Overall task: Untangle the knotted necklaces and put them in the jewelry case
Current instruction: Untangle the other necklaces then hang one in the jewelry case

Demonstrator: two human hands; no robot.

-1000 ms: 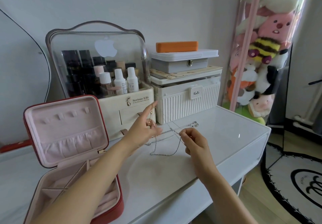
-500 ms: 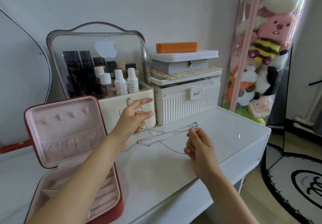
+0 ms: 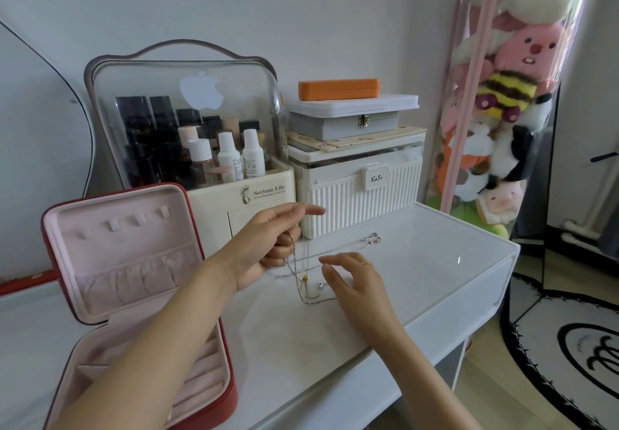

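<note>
1. I see the left hand raised just above the white tabletop, palm turned up, index finger stretched toward the ribbed white storage box. Its other fingers curl in and pinch a thin silver chain.
2. That chain hangs down from the left fingers and runs to a small gold bead below the hand, then loops on the tabletop just in front of the right fingertips.
3. I see the right hand hovering low over the table, to the right of the left hand, fingers spread and relaxed, gripping nothing. A ring sits on one finger.
4. The tangled necklaces stretch between and beyond the two hands; their far end, a bunch of clasps, lies past the right hand, near the ribbed box.
5. The red jewelry case stands open under and left of the left forearm, pink lining showing; I cannot make out any necklace inside it.
6. Beyond the left hand: a clear-lidded cosmetics organizer with bottles.
</note>
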